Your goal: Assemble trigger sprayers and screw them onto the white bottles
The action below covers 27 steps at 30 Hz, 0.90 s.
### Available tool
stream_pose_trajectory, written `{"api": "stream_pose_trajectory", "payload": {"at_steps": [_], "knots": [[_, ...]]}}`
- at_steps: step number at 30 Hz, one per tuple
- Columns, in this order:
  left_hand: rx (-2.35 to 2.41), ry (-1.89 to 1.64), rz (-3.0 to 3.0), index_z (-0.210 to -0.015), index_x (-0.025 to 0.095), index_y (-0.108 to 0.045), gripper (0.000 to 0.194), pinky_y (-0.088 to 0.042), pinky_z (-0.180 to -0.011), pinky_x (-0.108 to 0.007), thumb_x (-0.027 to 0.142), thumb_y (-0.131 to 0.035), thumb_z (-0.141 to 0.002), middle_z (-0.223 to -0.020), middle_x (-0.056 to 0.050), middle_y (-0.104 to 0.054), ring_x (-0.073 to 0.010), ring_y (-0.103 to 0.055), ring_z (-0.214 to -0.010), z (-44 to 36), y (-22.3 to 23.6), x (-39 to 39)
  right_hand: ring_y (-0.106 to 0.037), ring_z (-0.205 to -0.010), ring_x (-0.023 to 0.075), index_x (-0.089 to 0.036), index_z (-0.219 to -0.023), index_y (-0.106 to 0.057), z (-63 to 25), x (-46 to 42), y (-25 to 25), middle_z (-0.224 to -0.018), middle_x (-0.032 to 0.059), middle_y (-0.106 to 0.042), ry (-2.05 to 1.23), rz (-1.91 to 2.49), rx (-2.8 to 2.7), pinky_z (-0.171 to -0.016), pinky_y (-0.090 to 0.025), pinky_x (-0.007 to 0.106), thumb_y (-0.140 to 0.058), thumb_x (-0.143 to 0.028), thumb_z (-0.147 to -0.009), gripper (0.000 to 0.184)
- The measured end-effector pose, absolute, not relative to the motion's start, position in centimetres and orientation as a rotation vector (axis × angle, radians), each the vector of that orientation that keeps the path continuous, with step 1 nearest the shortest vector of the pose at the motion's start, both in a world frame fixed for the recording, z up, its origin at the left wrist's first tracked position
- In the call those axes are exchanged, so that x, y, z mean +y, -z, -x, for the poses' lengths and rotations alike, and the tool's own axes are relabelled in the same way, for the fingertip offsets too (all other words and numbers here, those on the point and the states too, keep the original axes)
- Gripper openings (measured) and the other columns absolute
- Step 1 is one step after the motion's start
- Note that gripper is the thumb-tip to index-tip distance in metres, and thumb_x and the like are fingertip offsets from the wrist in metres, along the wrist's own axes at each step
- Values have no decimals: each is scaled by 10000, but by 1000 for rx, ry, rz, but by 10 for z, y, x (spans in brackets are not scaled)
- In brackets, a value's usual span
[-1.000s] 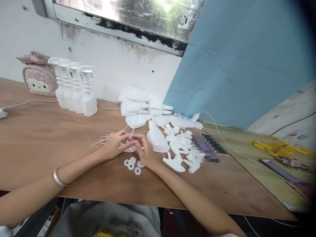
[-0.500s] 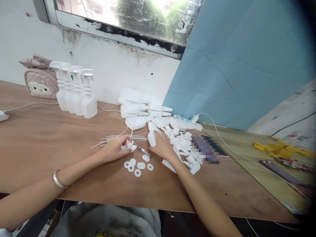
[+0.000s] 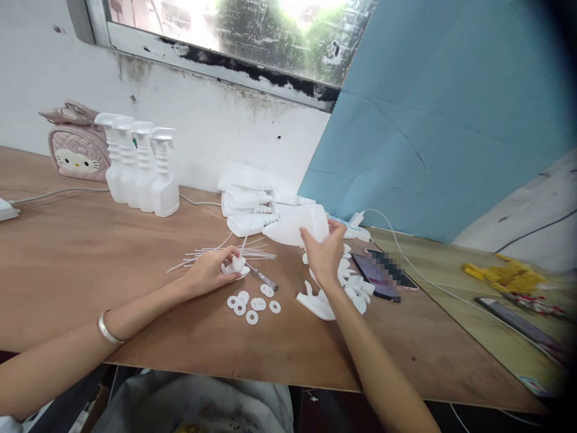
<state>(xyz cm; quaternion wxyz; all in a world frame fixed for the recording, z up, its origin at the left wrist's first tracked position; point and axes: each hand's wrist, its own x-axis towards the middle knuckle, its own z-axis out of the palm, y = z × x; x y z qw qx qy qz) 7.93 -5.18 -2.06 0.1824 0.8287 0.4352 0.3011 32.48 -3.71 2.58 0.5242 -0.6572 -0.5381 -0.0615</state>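
The left hand (image 3: 216, 267) pinches a white spray top (image 3: 237, 264) with a thin tube (image 3: 244, 242) poking up, and the right hand (image 3: 323, 252) grips a big white bottle (image 3: 297, 225) just above the brown worktop (image 3: 180, 337), near the little white rings (image 3: 258, 304).

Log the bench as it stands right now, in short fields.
Left hand: holds a white plastic spray head with a thin white plastic tube sticking up
Right hand: grips a white plastic bottle
Between hands: slim silver metal tool, lying flat
Nearer the person: flat white rings, some overlapping
Beside right forearm: loose white spray heads, piled
Far left: four white spray bottles, upright, beside a pink quilted bag
Right side: two dark-screened phones, partly pixelated
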Motion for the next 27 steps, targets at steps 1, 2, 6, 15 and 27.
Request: {"api": "stream_pose_trajectory", "payload": {"at_steps": [1,2,6,15,27], "knots": [[1212,-850,-2348,-936,224,-490,270,-386,-596,-217,353,-566,-711,-810,19,-595,-147,-556,-671,-79,20,-52,-558,-868,217,-170,-1066,-356,-329,-35,-28,-971,95,-552,122,1476,-1205,-765,-437,363,-565,-474,-671,541],[1200,-855,-2355,-941,226,-499,267,-387,-598,-215,351,-563,-713,-811,19,-598,-148,-557,-681,-79,20,-52,-563,-863,199,-174,-1059,-354,-334,-32,-30,-970,88,-551,76,1387,-1129,-763,-449,354,-575,-471,-666,540],[1198,-875,-2374,-987,247,-538,288,-391,-613,-213,358,-553,-721,-844,20,-611,-151,-563,-699,-78,21,-51,-561,-916,169,-223,-1065,-305,-361,-21,-42,-1111,82,-488,-174,1081,-788,-645,-511,309,-540,-454,-691,499],[1206,-846,-2466,-1012,267,-566,287,-397,-669,-227,346,-543,-737,-974,15,-614,-173,-571,-805,-77,18,-52,-544,-992,132,-243,-1179,-321,-422,-16,-50,-1204,50,-454,-422,671,-480,-731,-497,281,-388,-405,-792,424],[1396,-757,-2580,-1014,272,-583,278,-408,-642,-237,326,-513,-751,-933,-15,-593,-196,-566,-823,-73,12,-53,-567,-946,155,-206,-1113,-463,-423,-16,-48,-1139,69,-514,-501,658,-559,-736,-499,319,-311,-496,-805,449]]}}
